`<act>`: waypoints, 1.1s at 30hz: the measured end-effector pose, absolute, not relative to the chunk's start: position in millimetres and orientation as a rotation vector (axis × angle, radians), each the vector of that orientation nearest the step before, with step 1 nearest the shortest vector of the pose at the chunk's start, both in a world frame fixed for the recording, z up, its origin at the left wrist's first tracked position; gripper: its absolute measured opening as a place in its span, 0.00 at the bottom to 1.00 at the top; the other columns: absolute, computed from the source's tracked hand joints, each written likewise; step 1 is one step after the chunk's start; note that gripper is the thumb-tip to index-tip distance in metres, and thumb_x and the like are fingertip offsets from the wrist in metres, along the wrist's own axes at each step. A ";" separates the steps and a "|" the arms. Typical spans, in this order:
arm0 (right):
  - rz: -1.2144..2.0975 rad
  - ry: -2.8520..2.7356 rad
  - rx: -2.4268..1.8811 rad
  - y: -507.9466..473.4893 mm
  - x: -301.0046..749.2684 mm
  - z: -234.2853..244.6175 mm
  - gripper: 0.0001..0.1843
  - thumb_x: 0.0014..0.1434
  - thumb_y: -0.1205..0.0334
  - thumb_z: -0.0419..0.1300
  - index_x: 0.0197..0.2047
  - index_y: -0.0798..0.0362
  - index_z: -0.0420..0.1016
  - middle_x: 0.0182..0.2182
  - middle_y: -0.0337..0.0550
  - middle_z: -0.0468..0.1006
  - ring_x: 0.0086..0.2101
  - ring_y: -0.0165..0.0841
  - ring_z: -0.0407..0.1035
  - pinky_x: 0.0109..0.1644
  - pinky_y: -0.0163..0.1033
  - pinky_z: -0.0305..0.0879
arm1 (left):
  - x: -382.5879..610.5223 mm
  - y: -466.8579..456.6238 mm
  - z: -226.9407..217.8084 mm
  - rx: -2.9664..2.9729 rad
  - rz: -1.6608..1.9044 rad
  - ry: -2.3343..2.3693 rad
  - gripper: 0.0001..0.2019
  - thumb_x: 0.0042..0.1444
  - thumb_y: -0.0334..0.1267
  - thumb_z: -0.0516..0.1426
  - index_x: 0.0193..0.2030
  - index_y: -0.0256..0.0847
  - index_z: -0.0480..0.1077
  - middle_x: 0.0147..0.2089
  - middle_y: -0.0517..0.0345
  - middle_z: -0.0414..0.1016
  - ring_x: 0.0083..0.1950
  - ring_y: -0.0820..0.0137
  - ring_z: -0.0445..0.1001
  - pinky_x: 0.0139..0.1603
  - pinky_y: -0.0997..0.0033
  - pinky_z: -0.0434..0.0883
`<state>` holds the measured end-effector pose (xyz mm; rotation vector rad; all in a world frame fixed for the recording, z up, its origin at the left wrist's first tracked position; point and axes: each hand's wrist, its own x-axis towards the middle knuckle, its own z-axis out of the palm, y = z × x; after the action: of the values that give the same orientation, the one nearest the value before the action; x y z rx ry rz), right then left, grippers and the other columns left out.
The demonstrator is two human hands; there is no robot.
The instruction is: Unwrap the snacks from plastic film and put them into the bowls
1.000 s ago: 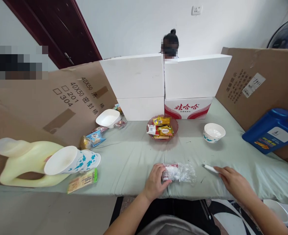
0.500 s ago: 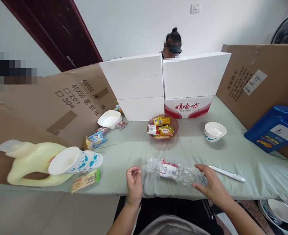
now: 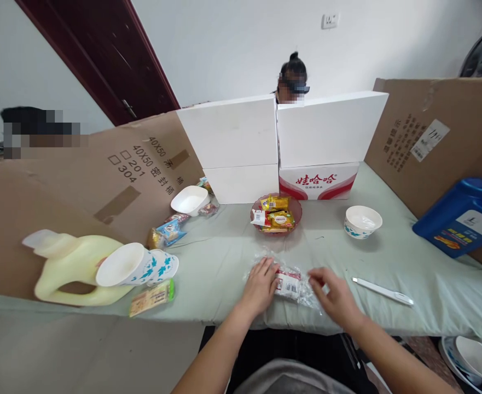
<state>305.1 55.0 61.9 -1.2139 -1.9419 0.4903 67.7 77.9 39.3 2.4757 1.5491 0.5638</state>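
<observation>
Packet (image 3: pixel 289 283), red and white with a barcode, lies in clear crinkled wrap (image 3: pixel 306 296) near the front edge of the cloth-covered tabletop (image 3: pixel 216 290), between the person's two hands. The left hand (image 3: pixel 261 282) rests over its left end, fingers extended and close together; whether they grip the wrap cannot be told. The right hand (image 3: pixel 334 295) is held narrow, thumb and fingertips drawn near one another at the wrap's right edge; any pinch on the film is too small to confirm.

Right of this hand, a slim white tool (image 3: pixel 382 291) lies aslant, well apart from the packet, with bare cloth between it and the paper bowl (image 3: pixel 363 225) behind. Beyond the packet, a further strip of cloth runs to the red glass bowl (image 3: pixel 298 216), which holds yellow-wrapped snacks (image 3: pixel 280 219) and stands just before the white boxes (image 3: pixel 241 183). To the left, a broad span of cloth separates the left hand from the paper cups (image 3: pixel 121 265) and the flat snack pouch (image 3: pixel 152 298) near the front edge. Cardboard panels (image 3: pixel 441 109) bound both sides; a blue bottle (image 3: pixel 456 219) stands tilted beside the right one.
</observation>
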 end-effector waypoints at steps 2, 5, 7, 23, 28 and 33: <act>0.576 -2.242 -0.933 33.5 286.7 63.3 0.11 0.65 0.62 0.49 0.45 0.50 0.71 0.35 0.43 0.77 0.36 0.32 0.71 0.42 0.38 0.67 | 66.5 86.3 37.7 2.411 0.415 1.665 0.22 0.63 0.40 0.51 0.64 0.42 0.60 0.68 0.46 0.57 0.68 0.53 0.55 0.63 0.46 0.60; 0.581 -2.355 -0.880 32.5 275.9 49.3 0.15 0.64 0.67 0.46 0.49 0.51 0.70 0.44 0.47 0.77 0.46 0.35 0.70 0.51 0.43 0.66 | 64.3 91.9 35.8 2.391 0.364 1.721 0.23 0.63 0.44 0.51 0.63 0.41 0.61 0.66 0.45 0.61 0.67 0.53 0.57 0.63 0.46 0.59; 0.542 -2.230 -1.109 50.3 282.7 34.6 0.17 0.63 0.65 0.46 0.52 0.53 0.69 0.50 0.52 0.75 0.51 0.38 0.67 0.56 0.48 0.64 | 61.7 91.7 34.8 2.415 0.467 1.725 0.19 0.63 0.42 0.52 0.59 0.40 0.65 0.58 0.45 0.70 0.61 0.54 0.65 0.59 0.49 0.62; 0.842 -2.125 -1.522 75.0 315.4 48.4 0.18 0.65 0.55 0.46 0.47 0.50 0.73 0.33 0.42 0.79 0.31 0.35 0.74 0.37 0.40 0.69 | 21.9 32.2 96.3 2.258 0.309 1.279 0.07 0.52 0.37 0.59 0.38 0.49 0.76 0.31 0.59 0.76 0.32 0.65 0.74 0.38 0.66 0.69; 0.289 -2.272 -1.312 84.9 303.0 21.6 0.19 0.64 0.60 0.48 0.55 0.52 0.70 0.52 0.51 0.73 0.53 0.41 0.66 0.57 0.50 0.63 | 76.8 63.3 72.6 2.438 0.588 1.265 0.17 0.55 0.32 0.57 0.52 0.44 0.70 0.53 0.50 0.73 0.56 0.58 0.68 0.57 0.54 0.65; 0.184 -2.389 -1.285 78.6 308.1 -5.4 0.23 0.66 0.58 0.48 0.62 0.52 0.63 0.61 0.49 0.66 0.61 0.42 0.57 0.61 0.53 0.58 | 83.3 77.9 51.0 2.530 0.432 1.200 0.28 0.50 0.32 0.62 0.59 0.47 0.65 0.58 0.49 0.68 0.63 0.53 0.61 0.63 0.45 0.59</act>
<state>308.1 78.6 -5.4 -1.2848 -2.3886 0.1845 83.3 77.9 51.0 2.5300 1.2000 0.4317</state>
